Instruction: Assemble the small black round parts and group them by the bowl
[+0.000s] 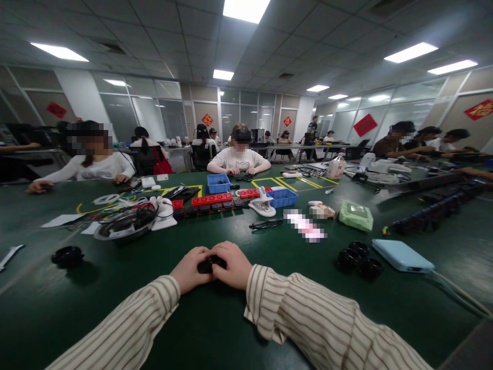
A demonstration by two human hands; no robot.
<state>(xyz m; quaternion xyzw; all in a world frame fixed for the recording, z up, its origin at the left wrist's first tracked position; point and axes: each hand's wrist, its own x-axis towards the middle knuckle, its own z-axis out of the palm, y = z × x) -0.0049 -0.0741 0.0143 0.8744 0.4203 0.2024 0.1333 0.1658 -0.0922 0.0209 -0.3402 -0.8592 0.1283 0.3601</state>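
Note:
Both my hands close around a small black round part (pixel 212 261) above the near side of the green table (pixel 154 329). My left hand (pixel 191 268) grips it from the left, and my right hand (pixel 233 264) wraps over its top and right side. Fingers cover most of the part, so its full shape is hidden. Off to the left a black ring-shaped part (pixel 68 256) lies by itself. Right of my hands, several similar black ring-shaped parts (pixel 359 258) sit close together.
A light blue box (pixel 402 255) with a cable lies at the right, near a green tissue pack (pixel 356 215). Glasses (pixel 265 224), a white clip stand (pixel 263 203), red power strips (pixel 212 199), blue bins (pixel 218 183) and a cable-filled bowl (pixel 125 226) stand ahead. Other people sit across the table.

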